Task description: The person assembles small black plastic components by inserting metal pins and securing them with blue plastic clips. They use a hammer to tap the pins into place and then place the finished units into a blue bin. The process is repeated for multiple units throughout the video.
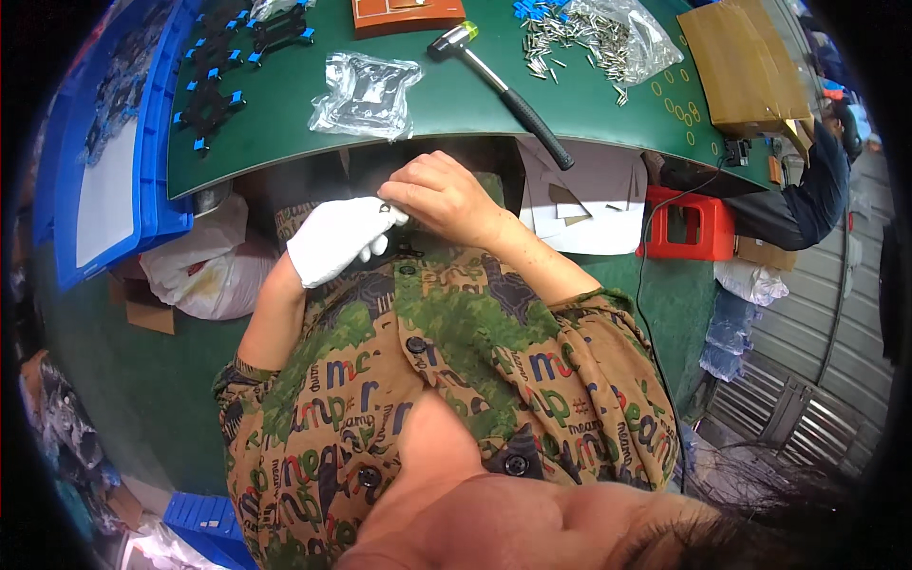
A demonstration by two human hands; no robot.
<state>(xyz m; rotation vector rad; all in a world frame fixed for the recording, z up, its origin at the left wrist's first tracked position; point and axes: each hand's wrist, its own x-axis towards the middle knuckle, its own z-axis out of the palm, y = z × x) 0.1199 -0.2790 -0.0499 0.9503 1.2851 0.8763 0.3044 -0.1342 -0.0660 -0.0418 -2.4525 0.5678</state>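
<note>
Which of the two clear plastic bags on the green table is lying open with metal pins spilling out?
The bag at the table's far right, beside the cardboard box. The other bag, left of the hammer, holds dark parts.

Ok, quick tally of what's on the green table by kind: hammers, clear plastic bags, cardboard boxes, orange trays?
Hammer: 1
Clear plastic bags: 2, the other holding metal pins
Cardboard box: 1
Orange tray: 1
Total: 5

One hammer point(503, 87), one red stool point(686, 224) (two hands point(339, 237))
</note>
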